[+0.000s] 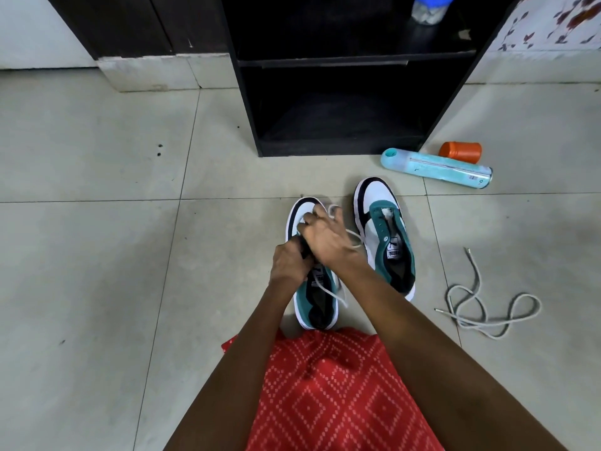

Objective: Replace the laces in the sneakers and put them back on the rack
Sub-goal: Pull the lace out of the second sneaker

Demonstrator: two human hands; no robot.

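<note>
Looking down onto a pale tiled floor (97, 222), where a black open rack (325, 148) stands at the far side. A red patterned garment (325, 392) fills the near edge. Two green, white and black sneakers sit side by side on the floor just in front of the rack. The left sneaker (320, 301) is under both hands; the right sneaker (383, 229) stands just beside it, unlaced. The left hand (289, 265) is curled round the left sneaker's upper. The right hand (328, 236) pinches a white lace (328, 289) that trails across that shoe. To the right lie a pale blue spray can (439, 169), a loose grey lace (481, 307) and an orange cap (460, 152).
</note>
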